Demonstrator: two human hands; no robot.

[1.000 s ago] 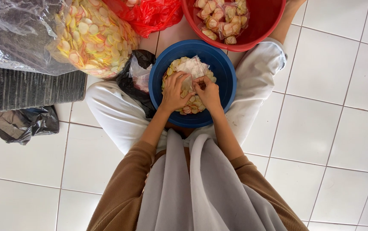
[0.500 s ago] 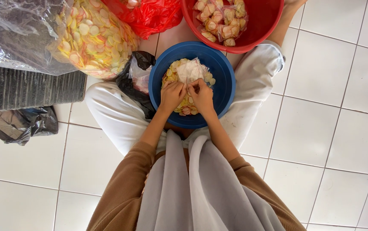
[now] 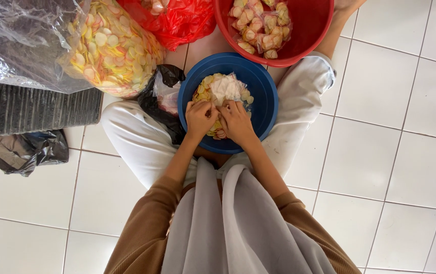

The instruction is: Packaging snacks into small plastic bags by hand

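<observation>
Clear plastic, a small bag (image 3: 224,89), sits at the centre of the frame inside a blue basin (image 3: 268,104) on the person's lap, pinched at its near edge by both hands. The left hand (image 3: 200,119) curls its fingers around the bag's edge; the right hand (image 3: 237,122) does the same just beside it, knuckles almost touching. Pale yellow and pink crackers (image 3: 205,94) fill the basin beneath. One red basin (image 3: 309,30) at the upper centre holds several packed bags. One big clear sack (image 3: 111,45) of crackers lies at the upper left, a red bag (image 3: 177,18) beside it, and two black bags (image 3: 30,149). White floor tiles (image 3: 380,152) spread all around.
</observation>
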